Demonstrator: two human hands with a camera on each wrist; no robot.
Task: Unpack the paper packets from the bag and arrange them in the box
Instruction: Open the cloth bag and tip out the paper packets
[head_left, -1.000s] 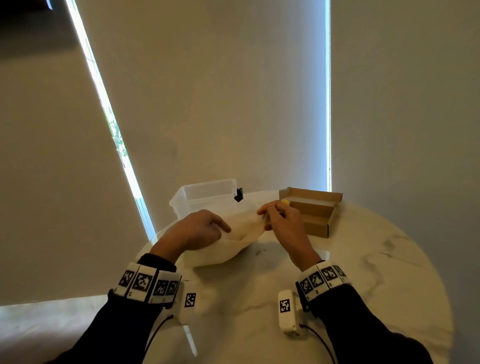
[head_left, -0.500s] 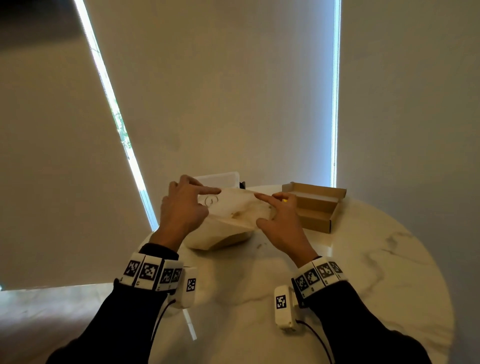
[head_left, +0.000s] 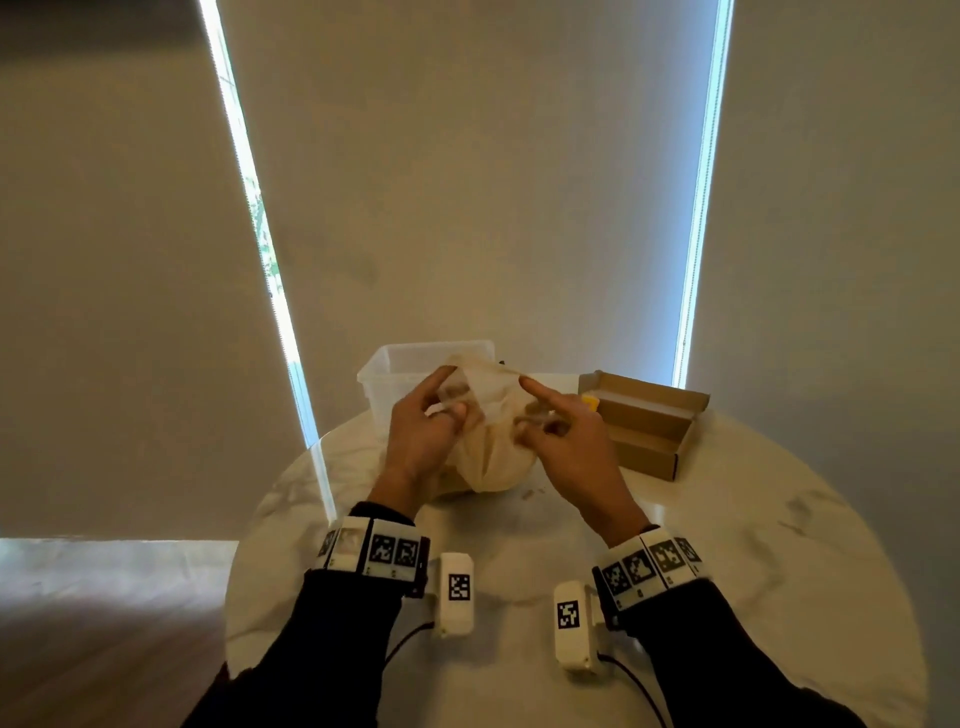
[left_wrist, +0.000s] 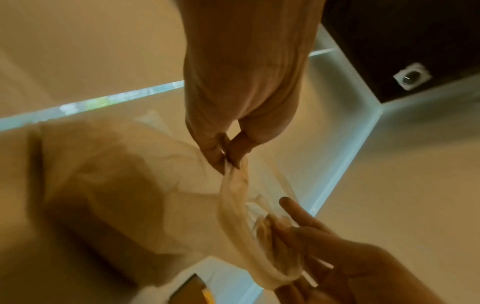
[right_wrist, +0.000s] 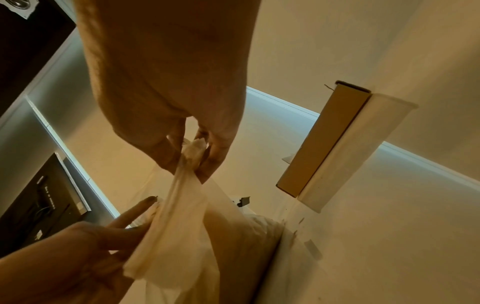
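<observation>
A thin cream plastic bag (head_left: 491, 457) stands bulging in the middle of the round marble table (head_left: 727, 545). Its contents are hidden. My left hand (head_left: 451, 392) pinches the left side of the bag's top, and my right hand (head_left: 530, 410) pinches the right side. In the left wrist view the left hand (left_wrist: 228, 162) grips a twisted strip of the bag (left_wrist: 116, 185), which runs to the right hand (left_wrist: 285, 226). The right wrist view shows the right hand (right_wrist: 192, 162) pinching the film of the bag (right_wrist: 233, 236), with the left hand (right_wrist: 124, 224) below. An open cardboard box (head_left: 644, 431) lies to the right.
A clear plastic tub (head_left: 395, 374) stands just behind the bag at the table's far left. A small yellow thing (head_left: 589, 402) sits at the cardboard box's left end. The cardboard box (right_wrist: 324, 139) is close to my right hand. Closed blinds hang behind the table.
The bag has gone from lying slumped to standing upright. Both hands have risen and come closer together, and now pinch its gathered top.
</observation>
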